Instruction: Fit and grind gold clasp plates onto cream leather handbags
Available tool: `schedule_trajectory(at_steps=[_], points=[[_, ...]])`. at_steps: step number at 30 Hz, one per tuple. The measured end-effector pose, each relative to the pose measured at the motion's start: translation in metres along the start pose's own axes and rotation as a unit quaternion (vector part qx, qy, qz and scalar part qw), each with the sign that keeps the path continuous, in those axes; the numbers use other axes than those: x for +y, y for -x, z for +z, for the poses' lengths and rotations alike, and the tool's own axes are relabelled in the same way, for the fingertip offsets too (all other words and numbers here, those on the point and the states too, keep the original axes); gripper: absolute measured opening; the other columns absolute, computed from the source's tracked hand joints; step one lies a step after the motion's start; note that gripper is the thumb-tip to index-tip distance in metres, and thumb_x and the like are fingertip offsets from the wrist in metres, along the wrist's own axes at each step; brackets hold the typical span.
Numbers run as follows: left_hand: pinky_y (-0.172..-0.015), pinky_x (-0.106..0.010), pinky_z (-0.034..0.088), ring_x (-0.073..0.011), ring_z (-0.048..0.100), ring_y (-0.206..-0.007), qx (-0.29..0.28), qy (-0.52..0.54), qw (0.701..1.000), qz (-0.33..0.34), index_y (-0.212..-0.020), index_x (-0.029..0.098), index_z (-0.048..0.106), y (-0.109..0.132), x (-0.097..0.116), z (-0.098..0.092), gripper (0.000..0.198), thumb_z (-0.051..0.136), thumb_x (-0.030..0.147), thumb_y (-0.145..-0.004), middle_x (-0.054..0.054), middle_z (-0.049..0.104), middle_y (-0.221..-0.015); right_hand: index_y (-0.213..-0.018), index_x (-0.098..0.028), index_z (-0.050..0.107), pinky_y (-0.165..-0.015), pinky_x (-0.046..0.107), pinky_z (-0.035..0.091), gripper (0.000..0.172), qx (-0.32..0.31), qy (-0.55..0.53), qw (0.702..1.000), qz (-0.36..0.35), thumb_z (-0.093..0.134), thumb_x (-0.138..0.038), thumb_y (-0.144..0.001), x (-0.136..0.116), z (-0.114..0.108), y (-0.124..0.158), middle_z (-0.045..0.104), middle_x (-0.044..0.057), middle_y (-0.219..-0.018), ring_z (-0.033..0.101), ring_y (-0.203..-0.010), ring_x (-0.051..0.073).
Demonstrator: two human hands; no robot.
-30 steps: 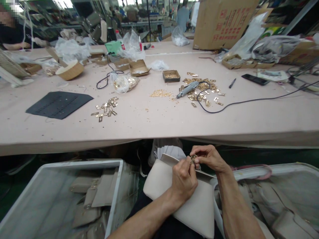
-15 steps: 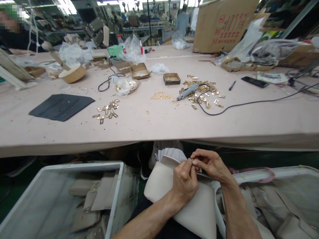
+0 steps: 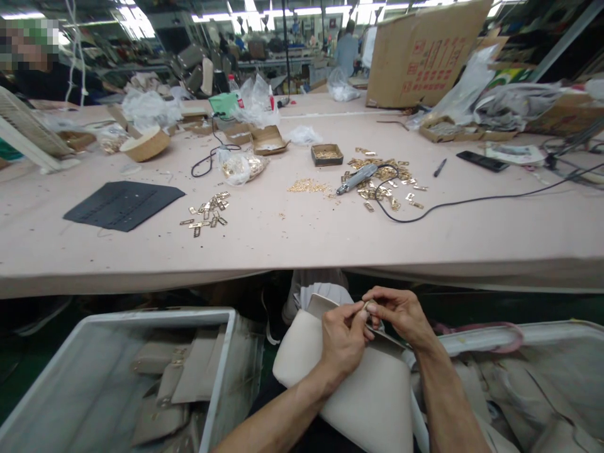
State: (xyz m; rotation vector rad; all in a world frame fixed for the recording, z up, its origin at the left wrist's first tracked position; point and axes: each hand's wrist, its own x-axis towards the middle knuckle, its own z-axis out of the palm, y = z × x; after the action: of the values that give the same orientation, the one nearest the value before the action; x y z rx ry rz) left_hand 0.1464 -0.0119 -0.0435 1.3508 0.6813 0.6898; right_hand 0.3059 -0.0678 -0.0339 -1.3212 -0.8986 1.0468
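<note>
A pale cream bag [image 3: 365, 393] lies across my lap below the table edge, its flap raised towards the table. My left hand [image 3: 344, 336] is over the bag, thumb and fingers pinched at a small gold-coloured piece [image 3: 369, 304] by the flap's edge. From the right, my right hand [image 3: 396, 314] pinches the same small piece, its fingertips touching those of my left hand. The piece is mostly covered by the fingers. On the table, a grey electric screwdriver [image 3: 356, 179] rests on gold metal plates [image 3: 394, 195], beside a scatter of tiny gold parts [image 3: 306, 185].
A white bin [image 3: 229, 352] with taupe bags stands at left, another bin [image 3: 476, 340] with bags at right. On the table are a dark sheet [image 3: 123, 204], a small box [image 3: 326, 155], a phone [image 3: 482, 161] and a carton [image 3: 419, 56]. A person sits at far left.
The fingers of my left hand have shifted slightly left and spread a little around the small piece. The bag is tilted slightly differently, and the camera view has moved a little.
</note>
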Motion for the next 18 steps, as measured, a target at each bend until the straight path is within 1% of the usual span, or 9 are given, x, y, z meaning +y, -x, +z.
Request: schedule_trajectory(at_steps=[1,2,3,6,9,11,13,15,18], points=[[-0.050,-0.020,0.052,-0.0132,0.065,-0.055,-0.011,0.033,0.999,-0.032,-0.105,0.014,0.074,-0.001,0.002,-0.001,0.028,0.053,0.034,-0.101,-0.006,0.071,-0.078,-0.096,-0.016,0.076,-0.053,0.025,0.051,0.029,0.000,0.003,1.000,-0.004,0.085,-0.039,-0.082,-0.002,0.001,0.000,0.064,0.004,-0.088,0.059,-0.057,0.013],[-0.050,-0.020,0.052,-0.0134,0.065,-0.056,-0.021,0.044,0.998,-0.049,-0.104,0.013,0.074,-0.003,0.004,-0.002,0.031,0.052,0.036,-0.102,-0.006,0.071,-0.078,-0.096,-0.016,0.076,-0.054,0.025,0.051,0.028,-0.001,0.005,1.000,-0.007,0.085,-0.039,-0.082,-0.004,0.001,0.001,0.064,0.004,-0.087,0.059,-0.058,0.013],[-0.050,-0.020,0.052,-0.0137,0.065,-0.057,-0.030,0.037,0.997,-0.052,-0.101,0.013,0.074,-0.004,0.006,-0.002,0.034,0.050,0.037,-0.102,-0.006,0.072,-0.078,-0.096,-0.016,0.076,-0.054,0.025,0.051,0.027,-0.005,0.007,1.000,-0.010,0.084,-0.039,-0.082,-0.006,0.002,0.001,0.064,0.004,-0.087,0.059,-0.059,0.013],[-0.051,-0.020,0.053,-0.0148,0.067,-0.059,-0.038,-0.008,0.999,-0.030,-0.086,0.013,0.074,-0.005,0.010,-0.004,0.036,0.050,0.035,-0.102,-0.007,0.072,-0.077,-0.097,-0.016,0.076,-0.054,0.026,0.051,0.028,-0.001,0.008,1.000,-0.002,0.084,-0.040,-0.082,-0.007,0.006,0.000,0.064,0.004,-0.085,0.059,-0.059,0.014],[-0.048,-0.020,0.051,-0.0152,0.065,-0.052,-0.016,-0.002,0.999,-0.044,-0.082,0.014,0.072,-0.003,0.009,-0.005,0.031,0.053,0.031,-0.099,-0.005,0.071,-0.067,-0.100,-0.017,0.076,-0.054,0.027,0.051,0.033,0.037,0.031,0.999,0.024,0.083,-0.042,-0.081,-0.005,0.013,0.001,0.065,0.003,-0.079,0.059,-0.059,0.015],[-0.045,-0.020,0.050,-0.0154,0.063,-0.046,0.010,0.011,0.998,-0.065,-0.080,0.014,0.071,-0.001,0.008,-0.004,0.028,0.055,0.031,-0.097,-0.003,0.067,-0.058,-0.100,-0.017,0.077,-0.055,0.027,0.050,0.034,0.082,0.082,0.993,0.027,0.084,-0.043,-0.080,-0.004,0.021,0.004,0.066,0.003,-0.076,0.060,-0.059,0.017],[-0.043,-0.020,0.049,-0.0154,0.062,-0.044,0.035,0.027,0.997,-0.068,-0.081,0.014,0.070,0.003,0.008,-0.004,0.027,0.058,0.032,-0.096,-0.003,0.066,-0.056,-0.098,-0.018,0.077,-0.055,0.027,0.050,0.029,0.116,0.143,0.983,0.015,0.081,-0.042,-0.083,-0.005,0.029,0.008,0.067,0.004,-0.077,0.062,-0.061,0.018],[-0.043,-0.020,0.048,-0.0153,0.062,-0.045,0.051,0.043,0.996,-0.061,-0.082,0.014,0.071,0.007,0.009,-0.004,0.026,0.060,0.033,-0.095,-0.003,0.067,-0.061,-0.094,-0.019,0.077,-0.057,0.028,0.049,0.023,0.126,0.208,0.970,-0.017,0.073,-0.041,-0.089,-0.007,0.037,0.013,0.067,0.005,-0.079,0.063,-0.065,0.019],[-0.043,-0.020,0.049,-0.0159,0.063,-0.045,0.061,0.056,0.994,-0.066,-0.080,0.013,0.071,0.012,0.009,-0.005,0.028,0.061,0.035,-0.094,-0.004,0.067,-0.062,-0.088,-0.020,0.076,-0.060,0.029,0.046,0.020,0.119,0.302,0.943,-0.078,0.066,-0.036,-0.094,-0.006,0.044,0.017,0.064,0.004,-0.076,0.061,-0.066,0.019]])
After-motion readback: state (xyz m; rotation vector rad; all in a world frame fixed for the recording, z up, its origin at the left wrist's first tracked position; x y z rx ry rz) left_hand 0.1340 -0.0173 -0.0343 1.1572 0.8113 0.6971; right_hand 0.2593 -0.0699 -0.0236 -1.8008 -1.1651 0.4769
